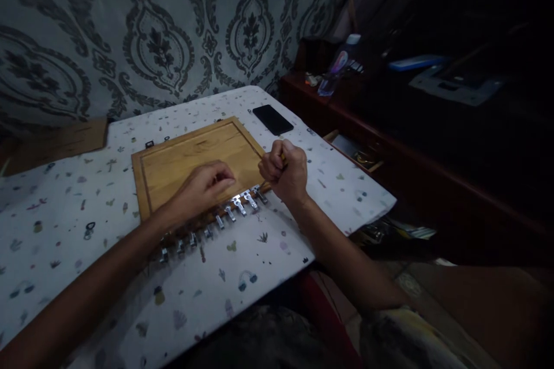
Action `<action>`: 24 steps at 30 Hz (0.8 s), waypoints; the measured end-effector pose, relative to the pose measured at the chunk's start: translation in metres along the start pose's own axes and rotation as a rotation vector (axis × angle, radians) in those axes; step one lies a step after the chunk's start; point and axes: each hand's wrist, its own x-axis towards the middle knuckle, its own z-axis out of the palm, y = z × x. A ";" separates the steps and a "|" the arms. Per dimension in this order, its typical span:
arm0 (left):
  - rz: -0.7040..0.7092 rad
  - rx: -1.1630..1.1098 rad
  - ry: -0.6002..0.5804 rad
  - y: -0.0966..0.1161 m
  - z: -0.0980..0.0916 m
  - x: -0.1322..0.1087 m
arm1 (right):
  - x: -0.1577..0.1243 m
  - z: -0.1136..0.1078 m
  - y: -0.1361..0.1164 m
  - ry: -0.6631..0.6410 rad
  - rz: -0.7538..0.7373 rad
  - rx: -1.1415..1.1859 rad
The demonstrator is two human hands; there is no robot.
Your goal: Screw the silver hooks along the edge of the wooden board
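A wooden board (190, 155) with a raised rim lies on a table covered by a white patterned cloth (64, 213). A row of several small metal hooks (225, 213) runs along the board's near edge. My left hand (203, 187) rests on the board's near edge, fingers curled down onto it, holding nothing I can make out. My right hand (285, 173) is closed in a fist around a thin tool (264, 184), probably a screwdriver, whose tip points at the rightmost hook.
A black phone (272, 119) lies on the cloth behind the board. To the right stands a dark wooden cabinet (389, 144) with a plastic bottle (335, 69) and an open drawer. Patterned wallpaper covers the wall behind the table.
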 end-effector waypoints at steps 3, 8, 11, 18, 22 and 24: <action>-0.072 -0.088 -0.162 0.003 0.019 0.011 | 0.000 0.000 0.000 -0.013 0.000 0.002; -0.150 -0.115 -0.288 -0.006 0.034 0.027 | -0.002 0.001 0.000 -0.017 -0.016 0.012; -0.160 -0.076 -0.321 -0.006 0.036 0.035 | -0.001 0.001 0.000 -0.028 -0.031 0.022; -0.182 0.031 -0.388 -0.005 0.036 0.048 | -0.001 0.002 -0.001 0.000 -0.029 0.006; -0.184 0.072 -0.412 -0.007 0.038 0.053 | -0.002 0.001 -0.001 -0.022 -0.054 0.046; -0.190 0.087 -0.401 -0.008 0.039 0.054 | -0.002 0.001 0.000 -0.021 -0.053 0.054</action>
